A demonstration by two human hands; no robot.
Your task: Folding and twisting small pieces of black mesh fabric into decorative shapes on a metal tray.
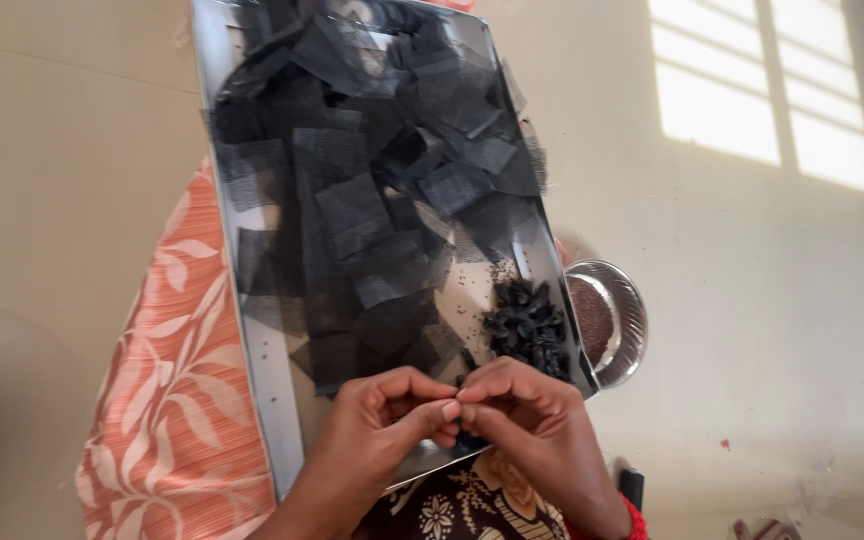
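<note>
Your left hand [377, 415] and right hand [522, 410] pinch a small dark mesh piece [464, 438] between meeting fingertips over the steel tray [272, 400] near edge, finished bundles [527, 325] just beyond your right hand.

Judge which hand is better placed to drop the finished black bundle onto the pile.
Probably right: the right hand sits just below the pile of black mesh bundles; the left hand is farther off.
</note>
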